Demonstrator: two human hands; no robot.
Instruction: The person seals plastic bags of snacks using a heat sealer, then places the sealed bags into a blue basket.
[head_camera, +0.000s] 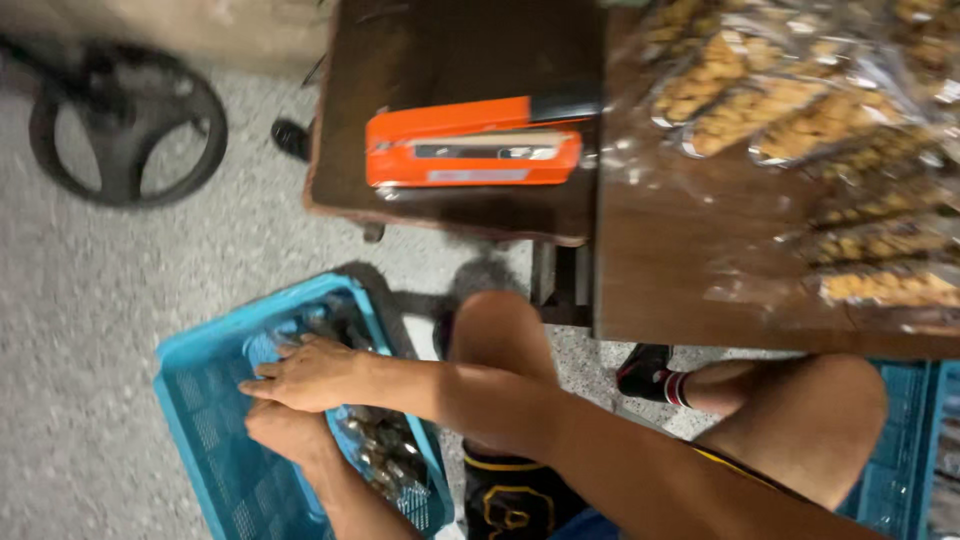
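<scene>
Fingers of right hand (310, 375) flat, spread over packets (385, 450) inside blue crate (215, 425); left hand (285, 432) at 6 o'clock, grip hidden. Orange stapler (475, 148) at 1 o'clock.

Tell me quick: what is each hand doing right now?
Left hand: down in the blue crate, on the clear packets; grip cannot be told.
Right hand: fingers extended, resting flat on the packets, not clearly gripping anything.
</scene>
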